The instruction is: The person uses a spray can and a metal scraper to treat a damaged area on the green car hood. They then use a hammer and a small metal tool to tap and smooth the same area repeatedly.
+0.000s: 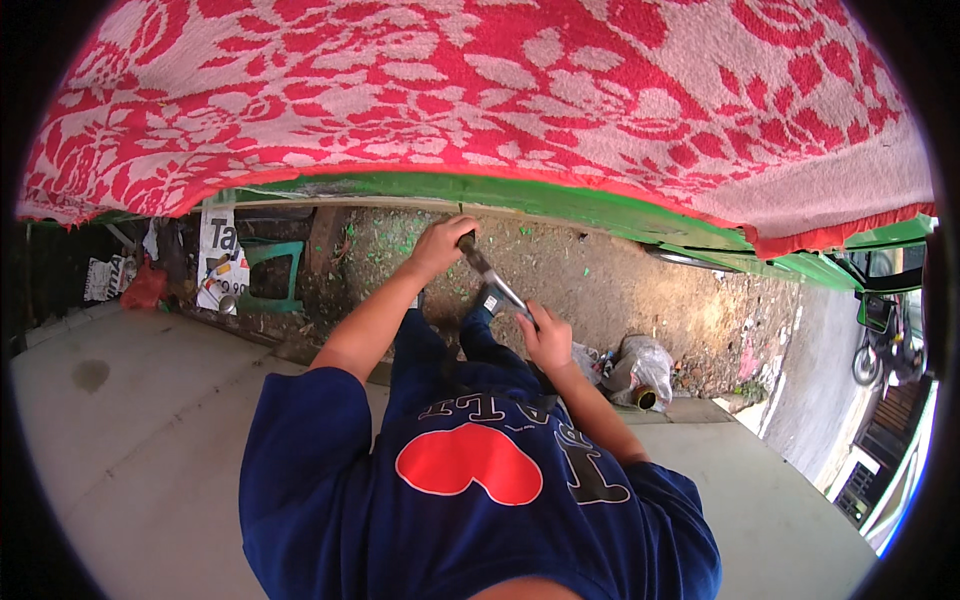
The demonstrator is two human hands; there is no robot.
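My right hand (pixel 548 338) grips the handle of a hammer (pixel 500 284), a metal-shafted tool with a dark head. It slants up and left across the gap in front of my legs, its head close beside my left hand. My left hand (pixel 440 247) is closed at the lower edge of a green vehicle panel (pixel 420 188); what its fingers hold, if anything, is hidden. A red and pale pink floral towel (pixel 480 90) drapes over the vehicle above both hands.
Green flakes lie scattered over the dirt ground (pixel 600 290). At left are a green plastic stool (pixel 272 275), a printed sheet (pixel 218 250) and a red bag (pixel 146 286). A clear plastic bag (pixel 643 365) with a can lies right of my legs. A motorcycle (pixel 868 358) stands farther right.
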